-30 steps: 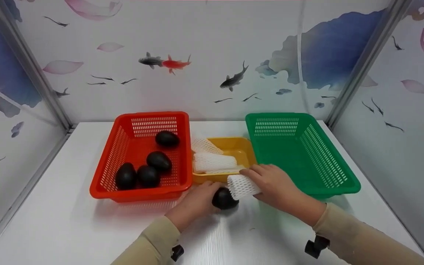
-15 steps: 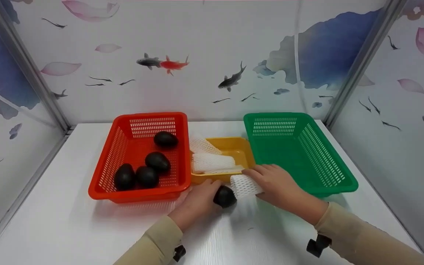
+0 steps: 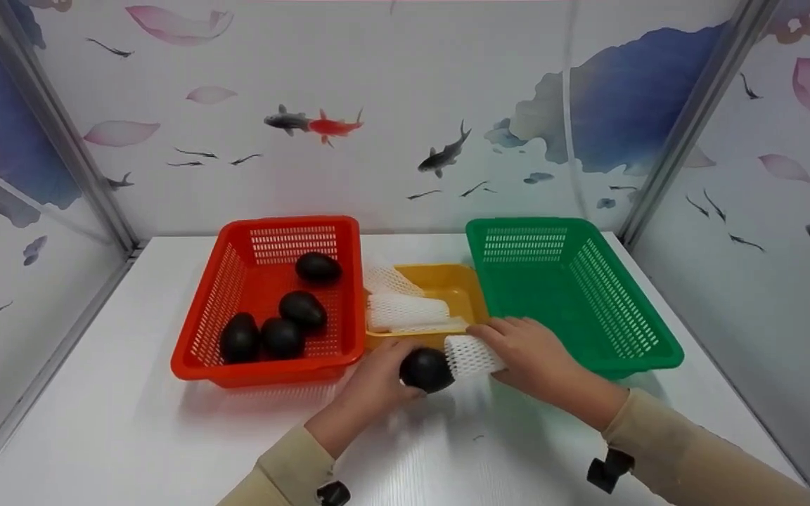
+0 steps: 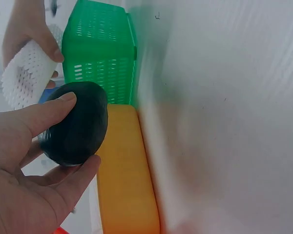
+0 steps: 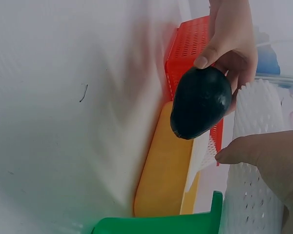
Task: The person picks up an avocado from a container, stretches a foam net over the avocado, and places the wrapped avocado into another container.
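My left hand (image 3: 373,379) grips a dark, nearly black avocado (image 3: 425,370) between thumb and fingers, above the table in front of the yellow tray. The left wrist view shows the thumb on one side of the avocado and fingertips (image 4: 94,163) under the other. My right hand (image 3: 528,358) holds a white foam net sleeve (image 3: 472,356), its near opening turned toward the avocado. In the head view the sleeve's edge meets the avocado's right side; the right wrist view shows the avocado (image 5: 200,102) outside the sleeve (image 5: 254,195). The right palm hides the sleeve's far end.
On the left stands a red basket (image 3: 197,351) with several avocados (image 3: 240,337). The yellow tray (image 3: 447,270) in the middle holds white foam net sleeves (image 3: 408,310). A green basket (image 3: 574,281) stands on the right. Printed wall panels (image 3: 391,63) enclose the table.
My left hand has turned and shifted its grip, so the thumb and more of the avocado show. The avocado has risen slightly. The right hand and sleeve have moved a little to the right.
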{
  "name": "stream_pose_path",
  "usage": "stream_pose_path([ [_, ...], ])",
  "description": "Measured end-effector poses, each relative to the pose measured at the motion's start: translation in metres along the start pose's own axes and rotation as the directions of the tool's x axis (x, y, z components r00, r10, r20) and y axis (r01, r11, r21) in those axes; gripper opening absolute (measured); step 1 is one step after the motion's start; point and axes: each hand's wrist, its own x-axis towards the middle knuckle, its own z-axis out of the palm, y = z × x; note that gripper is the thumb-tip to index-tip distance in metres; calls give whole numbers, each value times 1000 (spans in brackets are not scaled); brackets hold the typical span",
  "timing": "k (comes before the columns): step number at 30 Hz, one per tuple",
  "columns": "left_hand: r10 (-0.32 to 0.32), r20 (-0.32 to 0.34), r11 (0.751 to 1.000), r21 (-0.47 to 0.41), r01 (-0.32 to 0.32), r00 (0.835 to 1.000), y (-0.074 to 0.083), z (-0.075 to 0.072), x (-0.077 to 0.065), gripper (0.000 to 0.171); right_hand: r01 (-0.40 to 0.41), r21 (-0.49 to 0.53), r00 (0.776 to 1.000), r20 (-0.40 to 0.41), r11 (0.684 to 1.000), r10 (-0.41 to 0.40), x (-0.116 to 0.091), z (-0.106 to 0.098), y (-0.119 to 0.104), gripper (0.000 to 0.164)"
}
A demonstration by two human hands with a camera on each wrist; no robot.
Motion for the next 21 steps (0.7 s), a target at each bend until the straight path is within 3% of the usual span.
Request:
stream_pose_path([
  [14, -17, -97, 997, -76, 10, 995, 9, -18, -16, 62, -33, -3, 999, 27, 999, 33, -8, 4, 7, 73],
  [21, 27, -114, 993, -115, -40, 993, 10, -23, -18, 62, -32, -2, 999, 28, 999, 32, -9, 5, 8, 72],
])
